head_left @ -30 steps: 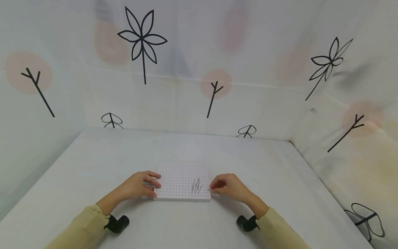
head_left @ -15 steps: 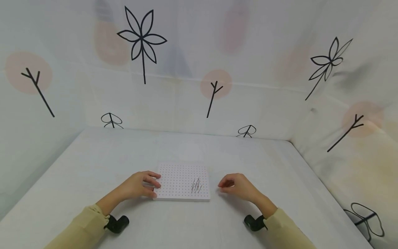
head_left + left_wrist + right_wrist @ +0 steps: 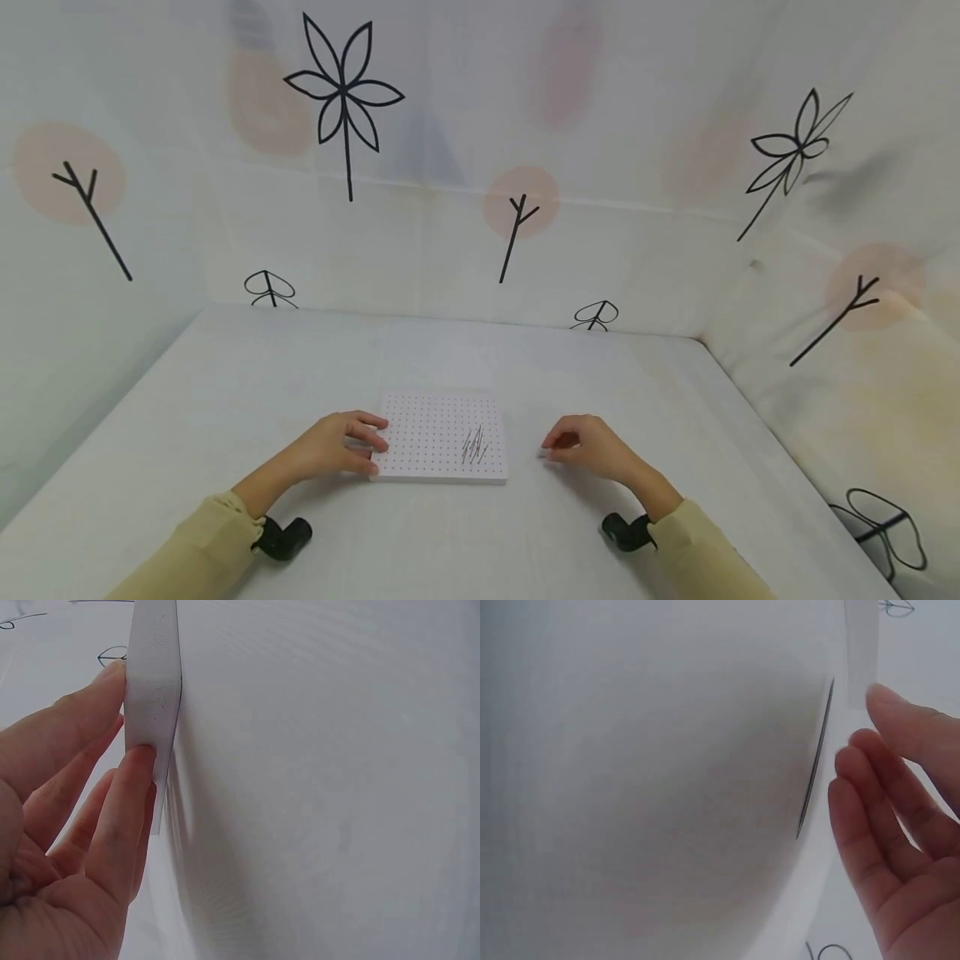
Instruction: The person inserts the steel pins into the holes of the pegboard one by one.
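Observation:
A white square board (image 3: 423, 437) with rows of small holes lies flat on the table. Several thin dark pins (image 3: 474, 447) are on its right part. My left hand (image 3: 330, 446) touches the board's left edge, fingers apart; in the left wrist view, fingertips meet the board's side wall (image 3: 154, 682). To the right of the board, my right hand (image 3: 588, 446) hovers low over the table. In the right wrist view, a thin pointed metal pin (image 3: 814, 761) lies on the white surface beside the loosely bent fingers, apart from them.
The table (image 3: 420, 542) has a white cover. Printed white cloth walls (image 3: 420, 242) with plant drawings stand behind it and along both sides. A black camera mount sits on each wrist: a left mount (image 3: 283, 539) and a right mount (image 3: 626, 532).
My right hand has moved rightward from beside the board's right edge to a spot further out over the table. The left hand and the board stay in place.

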A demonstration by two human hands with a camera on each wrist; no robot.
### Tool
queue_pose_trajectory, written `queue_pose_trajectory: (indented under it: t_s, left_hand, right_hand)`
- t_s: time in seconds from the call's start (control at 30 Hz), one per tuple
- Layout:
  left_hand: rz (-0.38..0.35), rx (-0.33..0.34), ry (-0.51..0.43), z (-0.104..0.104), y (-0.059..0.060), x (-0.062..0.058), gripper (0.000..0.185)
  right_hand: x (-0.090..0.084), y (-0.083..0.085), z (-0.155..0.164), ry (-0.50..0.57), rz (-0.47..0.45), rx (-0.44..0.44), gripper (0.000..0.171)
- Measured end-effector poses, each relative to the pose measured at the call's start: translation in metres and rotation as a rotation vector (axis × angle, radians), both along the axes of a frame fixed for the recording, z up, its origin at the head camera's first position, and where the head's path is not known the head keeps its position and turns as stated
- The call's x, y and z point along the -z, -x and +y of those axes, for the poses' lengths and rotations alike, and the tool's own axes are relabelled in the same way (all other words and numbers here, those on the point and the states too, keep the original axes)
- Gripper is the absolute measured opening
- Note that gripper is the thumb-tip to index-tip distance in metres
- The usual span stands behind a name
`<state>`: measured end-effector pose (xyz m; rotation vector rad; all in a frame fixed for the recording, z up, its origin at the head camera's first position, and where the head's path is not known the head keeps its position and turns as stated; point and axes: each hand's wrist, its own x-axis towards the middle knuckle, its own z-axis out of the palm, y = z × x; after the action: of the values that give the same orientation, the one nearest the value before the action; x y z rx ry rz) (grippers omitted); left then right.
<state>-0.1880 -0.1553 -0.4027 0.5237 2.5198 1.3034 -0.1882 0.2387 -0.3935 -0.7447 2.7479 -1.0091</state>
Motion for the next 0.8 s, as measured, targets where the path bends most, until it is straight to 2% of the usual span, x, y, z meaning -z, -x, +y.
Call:
queue_pose_trajectory:
  t_s: [0.3,0.5,0.8]
  left_hand:
    - [-0.002,0.006,-0.005,0.0,0.0,0.0,0.024]
    - [0.0,0.008,-0.004,0.0,0.0,0.0,0.024]
    - [-0.006,0.01,-0.006,-0.001,0.001,0.001,0.025]
  right_hand:
    - [-0.003,0.007,0.009,-0.037,-0.065,-0.016,0.012]
    - [0.001,0.01,0.006,-0.032,-0.096,-0.022,0.009]
    - [0.006,0.015,0.005,-0.08,-0.116,-0.022,0.006]
